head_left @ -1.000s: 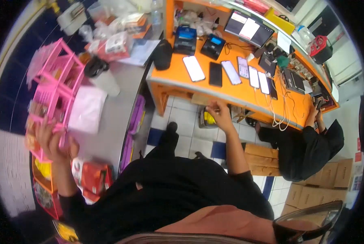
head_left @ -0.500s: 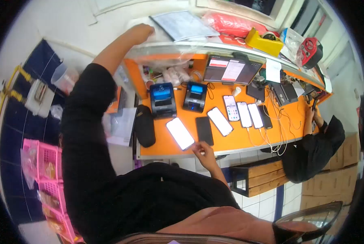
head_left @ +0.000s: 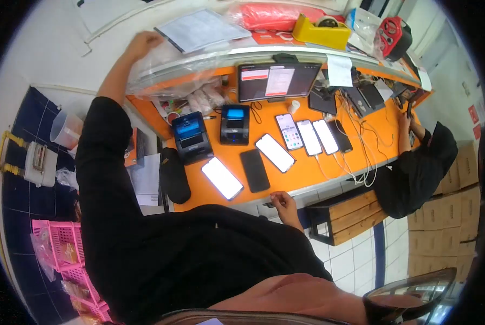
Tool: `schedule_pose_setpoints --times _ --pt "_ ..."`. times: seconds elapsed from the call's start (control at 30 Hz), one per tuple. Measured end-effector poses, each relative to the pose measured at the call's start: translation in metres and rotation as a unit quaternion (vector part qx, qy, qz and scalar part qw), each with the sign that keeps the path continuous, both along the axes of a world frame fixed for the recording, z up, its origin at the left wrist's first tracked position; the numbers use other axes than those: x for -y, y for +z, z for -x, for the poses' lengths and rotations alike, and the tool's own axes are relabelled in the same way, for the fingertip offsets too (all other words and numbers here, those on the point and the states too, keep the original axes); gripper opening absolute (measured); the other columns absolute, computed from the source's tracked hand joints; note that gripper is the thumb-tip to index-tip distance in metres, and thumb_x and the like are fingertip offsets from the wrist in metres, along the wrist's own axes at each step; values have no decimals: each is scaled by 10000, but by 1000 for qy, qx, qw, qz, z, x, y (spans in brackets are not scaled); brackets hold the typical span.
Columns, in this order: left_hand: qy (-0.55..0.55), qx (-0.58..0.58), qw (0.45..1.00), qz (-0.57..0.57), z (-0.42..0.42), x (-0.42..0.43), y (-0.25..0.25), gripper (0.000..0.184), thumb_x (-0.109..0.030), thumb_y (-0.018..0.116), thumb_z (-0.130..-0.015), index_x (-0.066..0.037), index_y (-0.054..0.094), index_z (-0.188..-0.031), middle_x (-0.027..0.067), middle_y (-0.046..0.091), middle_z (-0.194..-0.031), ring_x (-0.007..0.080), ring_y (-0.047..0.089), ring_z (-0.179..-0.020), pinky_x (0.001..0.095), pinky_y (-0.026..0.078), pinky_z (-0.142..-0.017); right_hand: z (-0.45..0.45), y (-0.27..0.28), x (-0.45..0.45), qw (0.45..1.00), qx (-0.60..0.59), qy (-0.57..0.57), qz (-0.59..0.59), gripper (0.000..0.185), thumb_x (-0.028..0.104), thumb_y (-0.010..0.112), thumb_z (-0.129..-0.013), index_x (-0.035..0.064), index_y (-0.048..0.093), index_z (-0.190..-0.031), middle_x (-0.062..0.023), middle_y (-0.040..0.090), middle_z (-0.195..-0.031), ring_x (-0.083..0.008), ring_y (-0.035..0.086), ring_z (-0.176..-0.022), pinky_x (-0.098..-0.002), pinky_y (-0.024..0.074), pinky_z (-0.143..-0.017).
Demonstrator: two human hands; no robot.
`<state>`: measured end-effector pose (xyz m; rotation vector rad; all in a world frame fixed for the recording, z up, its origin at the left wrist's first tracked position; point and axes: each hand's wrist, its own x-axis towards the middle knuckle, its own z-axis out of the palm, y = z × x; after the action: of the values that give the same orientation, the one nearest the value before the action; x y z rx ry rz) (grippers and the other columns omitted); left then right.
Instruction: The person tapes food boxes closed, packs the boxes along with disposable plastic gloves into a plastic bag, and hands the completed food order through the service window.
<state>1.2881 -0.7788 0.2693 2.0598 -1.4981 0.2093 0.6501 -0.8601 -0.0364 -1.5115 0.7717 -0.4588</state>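
My left hand [head_left: 145,45] reaches up to the ledge above the desk. Its fingers are curled at a clear plastic bag [head_left: 169,64], beside a grey plastic packet [head_left: 202,30]. Low at the desk's front edge is my right hand [head_left: 285,208], with thumb and fingers pinched together. Whatever may be between them is too small to make out. Nearest to it lies a dark-screened phone [head_left: 255,171]. Left of that is a phone with a bright white screen [head_left: 222,178], and another lit phone [head_left: 275,153] lies to the right.
Two small black printers [head_left: 235,124] and a monitor [head_left: 277,81] stand on the orange desk [head_left: 193,201]. A black case [head_left: 174,176] lies at its left end. Several phones with white cables [head_left: 309,138] lie rightward. A yellow tape dispenser [head_left: 321,32] tops the ledge. Another person [head_left: 415,173] sits right.
The view has shifted, so the desk sits further left in it. My right hand has drawn away from the bright phone's corner, rightward along the desk edge. My left hand stays by the plastic.
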Motion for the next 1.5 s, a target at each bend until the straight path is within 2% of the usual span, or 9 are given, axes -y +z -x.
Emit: schedule_pose_setpoints --times 0.23,0.43,0.7,0.83,0.93,1.07,1.2,1.4,1.5 --pt "346 -87 895 267 -11 0 108 435 -388 550 -907 33 637 -973 100 667 -819 202 602 -743 347 477 -703 9 -3 21 999 14 34 -18 134 129 631 -905 12 642 -967 3 611 -808 -55 526 -734 -219 444 -649" --pt "131 94 767 621 162 -17 205 332 -279 521 -943 36 615 -893 118 653 -889 206 608 -794 306 482 -712 3 34 50 998 18 62 17 169 152 637 -903 8 647 -991 -6 613 -825 -64 541 -761 -224 453 -661" --pt "-115 -165 967 155 450 -33 -24 169 -194 565 -945 -41 538 -1012 75 565 -1018 173 548 -904 325 454 -779 -80 216 35 836 415 332 -142 1137 629 735 -669 29 201 -1473 -149 368 -1418 -234 445 -1246 -384 368 -1016" --pt "45 -98 992 60 517 -62 -61 347 -278 614 -919 -16 576 -1145 86 595 -1054 209 568 -1023 371 450 -875 -89 251 13 828 261 441 -227 447 234 670 -859 12 546 -1228 -67 599 -1100 -130 560 -991 -278 449 -840" --pt "-100 -506 857 29 530 -111 -71 400 -193 631 -895 -36 503 -1239 113 593 -1120 210 578 -1030 361 467 -855 -97 251 2 906 319 245 -131 135 181 622 -915 54 619 -869 -2 607 -847 -54 515 -767 -200 415 -702" --pt "235 -267 810 467 564 -167 -59 1031 -200 762 -784 -59 23 -1489 227 290 -1443 303 382 -1317 387 349 -1068 -103 249 -8 876 363 317 17 154 186 608 -929 40 649 -905 10 619 -827 -70 535 -766 -228 426 -702" --pt "386 -11 870 307 577 -193 -91 1305 -261 894 -584 -28 -18 -1487 237 132 -1514 356 171 -1407 459 196 -1139 -73 271 -58 758 335 539 150 144 136 607 -912 12 675 -944 -45 658 -867 -107 579 -802 -247 445 -732" --pt "578 -210 614 494 602 -275 -192 1016 -309 840 -700 -19 229 -1458 208 359 -1432 286 366 -1315 406 327 -1071 -66 276 -74 700 375 603 76 319 293 632 -835 -24 668 -835 -103 655 -815 -162 578 -756 -264 416 -703" --pt "473 -201 746 424 679 -297 -178 457 -234 685 -866 -60 511 -1251 81 557 -1236 182 528 -1131 323 453 -937 -53 278 -106 696 293 641 140 362 392 563 -905 37 597 -839 15 488 -748 -77 375 -674 -243 275 -586"
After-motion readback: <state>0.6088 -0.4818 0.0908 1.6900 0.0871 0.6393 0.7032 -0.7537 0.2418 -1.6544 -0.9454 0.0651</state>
